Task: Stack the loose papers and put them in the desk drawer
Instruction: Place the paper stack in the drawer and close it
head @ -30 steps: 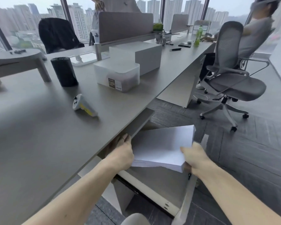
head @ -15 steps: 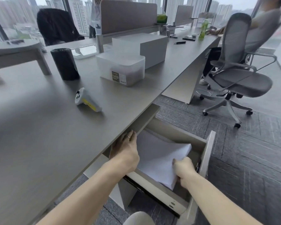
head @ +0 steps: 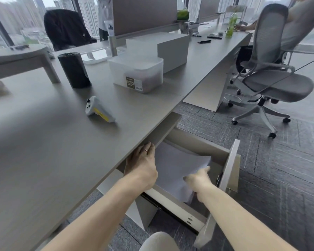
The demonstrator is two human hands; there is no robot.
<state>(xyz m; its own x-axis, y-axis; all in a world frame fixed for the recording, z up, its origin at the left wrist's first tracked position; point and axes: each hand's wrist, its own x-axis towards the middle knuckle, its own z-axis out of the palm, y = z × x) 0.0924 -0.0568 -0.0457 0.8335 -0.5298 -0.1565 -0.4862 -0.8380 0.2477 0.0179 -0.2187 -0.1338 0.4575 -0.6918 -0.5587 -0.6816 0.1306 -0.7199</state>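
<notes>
A white stack of papers (head: pixel 176 165) lies inside the open desk drawer (head: pixel 230 171), under the desk's front edge. My left hand (head: pixel 141 165) rests on the stack's left side, its fingertips tucked under the desk top. My right hand (head: pixel 198 182) lies on the stack's near right corner, fingers spread flat on the paper. The far left part of the stack is hidden beneath the desk.
On the grey desk (head: pixel 43 142) lie a white handheld controller (head: pixel 98 110), a black cylinder (head: pixel 73 70), a clear plastic box (head: pixel 136 74) and a grey box (head: pixel 163 48). A grey office chair (head: pixel 272 69) stands at the right, with a person seated beyond it.
The stack has gone from being held above the drawer down into it. My right hand has loosened from the corner and now lies flat on the paper.
</notes>
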